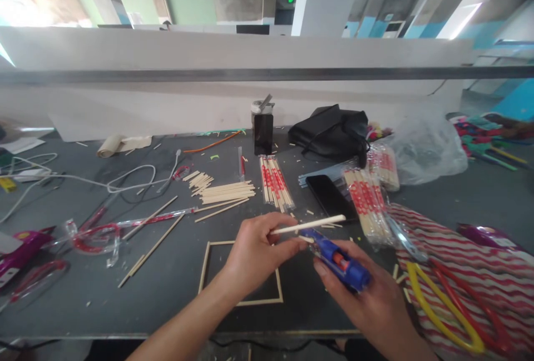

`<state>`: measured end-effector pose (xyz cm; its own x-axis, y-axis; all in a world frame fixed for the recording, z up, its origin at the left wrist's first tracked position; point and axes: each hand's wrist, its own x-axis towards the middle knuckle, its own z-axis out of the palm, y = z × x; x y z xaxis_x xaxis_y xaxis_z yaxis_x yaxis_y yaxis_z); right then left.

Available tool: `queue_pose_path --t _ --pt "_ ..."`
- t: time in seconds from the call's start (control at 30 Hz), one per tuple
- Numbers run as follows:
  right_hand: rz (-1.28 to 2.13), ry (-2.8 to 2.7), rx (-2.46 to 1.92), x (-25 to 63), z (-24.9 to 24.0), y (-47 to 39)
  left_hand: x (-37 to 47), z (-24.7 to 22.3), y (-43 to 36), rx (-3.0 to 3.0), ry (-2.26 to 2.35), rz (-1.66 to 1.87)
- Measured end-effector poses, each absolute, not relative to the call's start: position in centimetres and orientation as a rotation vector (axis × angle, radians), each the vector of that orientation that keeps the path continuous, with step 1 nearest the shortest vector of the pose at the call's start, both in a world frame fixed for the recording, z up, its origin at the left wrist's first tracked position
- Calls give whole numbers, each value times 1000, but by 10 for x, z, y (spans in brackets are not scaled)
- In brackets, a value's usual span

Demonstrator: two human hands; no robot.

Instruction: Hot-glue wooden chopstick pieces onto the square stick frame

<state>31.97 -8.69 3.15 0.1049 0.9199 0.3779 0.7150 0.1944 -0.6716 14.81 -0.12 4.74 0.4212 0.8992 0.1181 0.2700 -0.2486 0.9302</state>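
- Beyond the table (104, 316), a wide room is partly screened by a pale partition (167, 49), which is crossed by a grey rail (233, 75).
- Near the middle, a pale stick (312, 224) is gripped between the thumb and fingers of the left hand (258, 247), its free end pointed right; the hand is raised over the frame.
- Just right of it, a blue tool (340, 263) is grasped in the right hand (365, 288), its tip turned toward the left thumb, where a short pale end is also seen.
- Below the left hand, a four-sided frame (267, 301) of sticks is laid flat, partly hidden by hand and forearm.
- Left of centre, loose sticks (227, 192) are heaped, and a few more are scattered nearer the left side, among clear wrappers (98, 238) and a white cable (129, 184).
- At the far middle, an upright black phone (263, 134) is set before a jar (256, 107); a black bag (329, 130) is placed to its right.
- On the right, wrapped bundles (369, 202) are seen beside a flat phone (329, 197), and scissors (418, 295) are rested on striped cloth (492, 277).
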Motion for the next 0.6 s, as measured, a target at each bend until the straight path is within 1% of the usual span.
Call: queue_pose_path --t 0.23,0.5,0.6 --pt "177 -1731 -1522 322 24 -88 146 46 -3 2070 1031 929" --pt "145 -1822 -1474 322 22 -88 148 46 3 2160 1057 773" --pt "188 -1777 -1475 321 23 -90 151 45 6 2163 1030 748"
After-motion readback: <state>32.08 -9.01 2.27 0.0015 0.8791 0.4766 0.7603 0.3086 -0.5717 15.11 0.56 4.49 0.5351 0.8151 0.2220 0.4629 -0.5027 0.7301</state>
